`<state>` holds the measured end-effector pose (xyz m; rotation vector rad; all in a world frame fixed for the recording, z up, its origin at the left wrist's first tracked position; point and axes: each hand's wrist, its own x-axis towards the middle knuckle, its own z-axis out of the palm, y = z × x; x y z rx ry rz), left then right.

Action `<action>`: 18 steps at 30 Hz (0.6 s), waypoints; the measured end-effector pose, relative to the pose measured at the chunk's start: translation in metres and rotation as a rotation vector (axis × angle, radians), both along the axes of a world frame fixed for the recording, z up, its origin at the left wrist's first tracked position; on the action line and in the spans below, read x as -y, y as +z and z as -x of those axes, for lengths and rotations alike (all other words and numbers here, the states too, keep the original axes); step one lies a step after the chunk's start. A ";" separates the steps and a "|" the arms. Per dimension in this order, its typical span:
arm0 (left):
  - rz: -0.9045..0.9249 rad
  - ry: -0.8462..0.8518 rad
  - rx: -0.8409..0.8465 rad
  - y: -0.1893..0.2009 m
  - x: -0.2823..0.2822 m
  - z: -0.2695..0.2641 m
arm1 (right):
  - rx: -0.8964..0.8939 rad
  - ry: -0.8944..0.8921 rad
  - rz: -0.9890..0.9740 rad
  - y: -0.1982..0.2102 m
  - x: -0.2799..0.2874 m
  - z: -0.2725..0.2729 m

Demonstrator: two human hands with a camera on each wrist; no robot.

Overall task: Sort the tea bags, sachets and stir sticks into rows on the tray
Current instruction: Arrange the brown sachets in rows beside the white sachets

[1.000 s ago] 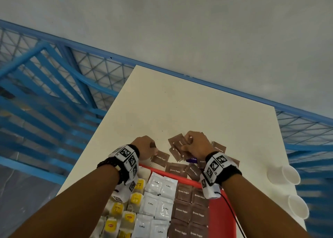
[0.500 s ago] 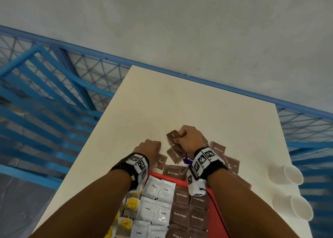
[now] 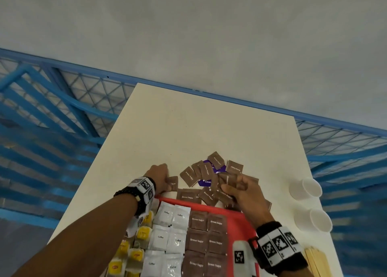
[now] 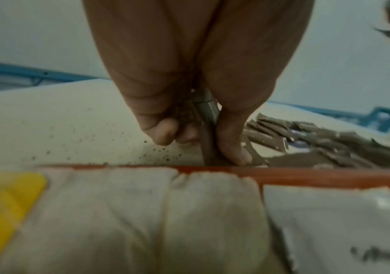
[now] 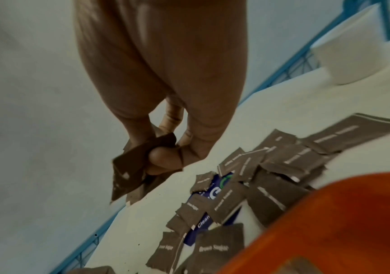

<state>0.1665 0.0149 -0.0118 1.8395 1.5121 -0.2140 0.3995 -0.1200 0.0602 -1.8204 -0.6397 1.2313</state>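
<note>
A red tray [image 3: 240, 220] holds rows of yellow-tagged tea bags [image 3: 136, 254], white coffee sachets [image 3: 170, 234] and brown sugar sachets [image 3: 206, 241]. Beyond its far rim, loose brown sugar sachets [image 3: 207, 172] lie piled on a purple packet [image 3: 206, 181]. My left hand [image 3: 161, 178] pinches a brown sachet [image 4: 207, 140] upright at the tray's far edge [image 4: 306, 175]. My right hand [image 3: 238, 189], lifted over the pile, grips brown sachets [image 5: 140, 163]. Wooden stir sticks [image 3: 316, 262] lie right of the tray.
Two white paper cups [image 3: 305, 189] [image 3: 316, 220] stand near the table's right edge. The cream table [image 3: 199, 130] stretches bare beyond the pile. A blue metal railing [image 3: 52, 119] runs around the table's left and far sides.
My right hand has pulled back toward the tray and to the right, lifting brown sachets off the pile. The left hand stayed at the tray's far edge with its sachet.
</note>
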 end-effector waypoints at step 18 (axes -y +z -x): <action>0.336 0.368 0.910 0.119 0.123 0.033 | -0.391 0.174 -0.059 0.073 0.074 0.059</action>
